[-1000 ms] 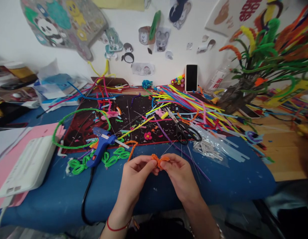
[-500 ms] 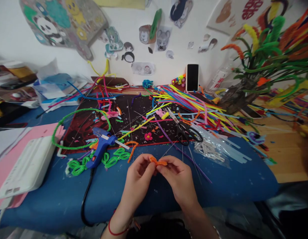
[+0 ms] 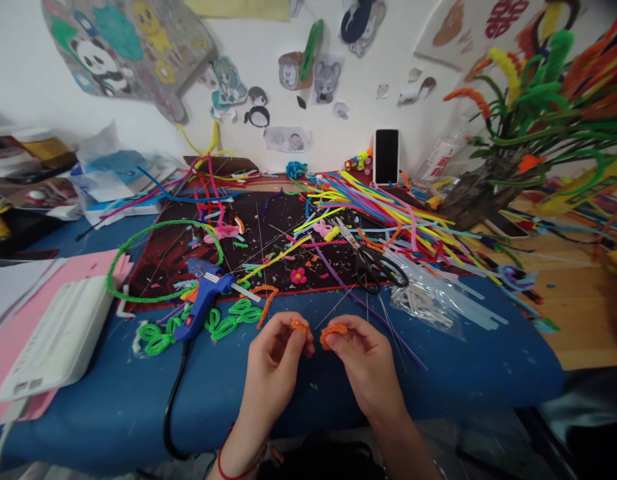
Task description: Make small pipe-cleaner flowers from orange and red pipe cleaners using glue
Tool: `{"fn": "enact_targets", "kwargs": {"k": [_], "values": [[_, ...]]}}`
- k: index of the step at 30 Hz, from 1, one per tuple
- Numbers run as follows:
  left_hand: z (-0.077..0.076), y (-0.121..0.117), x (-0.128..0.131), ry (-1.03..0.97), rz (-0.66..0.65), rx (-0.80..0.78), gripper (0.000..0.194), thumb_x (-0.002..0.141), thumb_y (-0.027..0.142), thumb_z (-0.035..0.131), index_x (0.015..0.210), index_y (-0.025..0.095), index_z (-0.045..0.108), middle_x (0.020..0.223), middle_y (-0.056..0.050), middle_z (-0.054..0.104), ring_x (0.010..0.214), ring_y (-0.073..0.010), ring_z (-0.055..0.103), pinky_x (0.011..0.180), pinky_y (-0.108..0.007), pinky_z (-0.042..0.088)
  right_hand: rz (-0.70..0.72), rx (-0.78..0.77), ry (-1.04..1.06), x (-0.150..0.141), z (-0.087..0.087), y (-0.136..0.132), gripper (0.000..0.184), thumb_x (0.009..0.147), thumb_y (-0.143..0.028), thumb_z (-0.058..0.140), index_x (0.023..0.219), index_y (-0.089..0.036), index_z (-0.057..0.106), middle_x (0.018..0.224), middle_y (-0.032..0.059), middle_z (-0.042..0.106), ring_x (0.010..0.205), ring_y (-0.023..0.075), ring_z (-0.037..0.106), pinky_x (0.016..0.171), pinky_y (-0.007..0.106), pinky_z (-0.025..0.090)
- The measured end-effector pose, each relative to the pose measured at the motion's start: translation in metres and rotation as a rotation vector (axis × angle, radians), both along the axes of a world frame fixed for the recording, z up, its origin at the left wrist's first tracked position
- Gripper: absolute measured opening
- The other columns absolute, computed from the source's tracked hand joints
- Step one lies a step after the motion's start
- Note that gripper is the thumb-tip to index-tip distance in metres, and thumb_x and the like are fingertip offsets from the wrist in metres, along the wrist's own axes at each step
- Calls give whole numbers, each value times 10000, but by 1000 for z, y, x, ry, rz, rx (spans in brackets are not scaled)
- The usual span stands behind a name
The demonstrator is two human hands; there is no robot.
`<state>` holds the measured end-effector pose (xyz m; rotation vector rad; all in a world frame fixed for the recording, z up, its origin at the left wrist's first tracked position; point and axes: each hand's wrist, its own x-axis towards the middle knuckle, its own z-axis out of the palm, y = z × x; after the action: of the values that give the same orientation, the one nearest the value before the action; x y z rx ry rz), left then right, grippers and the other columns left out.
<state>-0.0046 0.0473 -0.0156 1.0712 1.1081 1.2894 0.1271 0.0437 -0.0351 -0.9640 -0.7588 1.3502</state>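
Left hand: the left hand [image 3: 272,363] is over the near edge of the blue tabletop [image 3: 333,393], fingertips pinched around a small orange fuzzy piece [image 3: 299,325]; a red cord circles that wrist.
Right hand: the right hand [image 3: 369,367] pinches a looped orange piece [image 3: 333,331] between thumb and fingers, just beside the other, with a narrow gap showing between the two.
Left side: a white box [image 3: 61,333] with a cable lies on pink paper [image 3: 116,261]; nearer the middle, a blue glue gun [image 3: 203,293] rests among green loops [image 3: 226,325], beside a green ring [image 3: 188,223].
Right side: black-handled scissors [image 3: 378,268] lie open, next to a clear bag of white sticks [image 3: 426,308]; a purple stem [image 3: 373,312] runs diagonally below.
Dark mat: scraps and a pink flower [image 3: 298,275] dot the mat [image 3: 246,217], and a bright bundle of stems [image 3: 376,200] spreads across its right part.
Back: a phone [image 3: 386,158] stands upright against the wall, under paper cutouts [image 3: 327,80].
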Motion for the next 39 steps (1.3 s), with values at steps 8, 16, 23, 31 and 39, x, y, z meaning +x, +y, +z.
{"fn": "enact_targets", "kwargs": {"k": [8, 16, 23, 31, 39], "values": [[2, -6, 1, 53, 125, 27, 75, 856, 232, 615, 809, 176, 629, 658, 16, 640, 557, -101, 597, 540, -190, 482, -26, 29, -80, -4, 3, -2, 105, 730, -210, 785, 809, -229, 719, 775, -13, 701, 729, 121, 676, 698, 210, 562], [-1, 0, 2, 10, 75, -18, 72, 846, 219, 632, 896, 183, 669, 698, 11, 685, 607, -111, 653, 612, -202, 533, 40, 92, -168, -4, 8, -4, 60, 781, -186, 722, 807, -219, 679, 842, -12, 679, 796, 114, 662, 738, 195, 550], [-2, 0, 0, -2, 102, 9, 55, 802, 191, 676, 856, 182, 684, 747, 3, 691, 660, -111, 648, 639, -188, 529, 36, 68, -180, -6, 9, -4, 87, 833, -246, 654, 873, -218, 582, 767, -18, 666, 650, 110, 635, 624, 211, 551], [-4, -5, 2, 181, 114, 83, 88, 807, 145, 630, 841, 195, 694, 822, -28, 716, 762, -159, 681, 684, -230, 549, 98, 90, -372, -4, 9, -6, 112, 831, -302, 658, 887, -205, 654, 832, 18, 691, 697, 142, 646, 623, 233, 532], [-3, -8, -2, 440, 117, 268, 140, 810, 166, 664, 893, 231, 757, 901, -52, 736, 850, -201, 668, 783, -292, 523, -10, 168, -596, -3, 6, -8, 80, 875, -268, 591, 867, -198, 628, 767, 9, 665, 658, 134, 620, 623, 234, 505]]}}
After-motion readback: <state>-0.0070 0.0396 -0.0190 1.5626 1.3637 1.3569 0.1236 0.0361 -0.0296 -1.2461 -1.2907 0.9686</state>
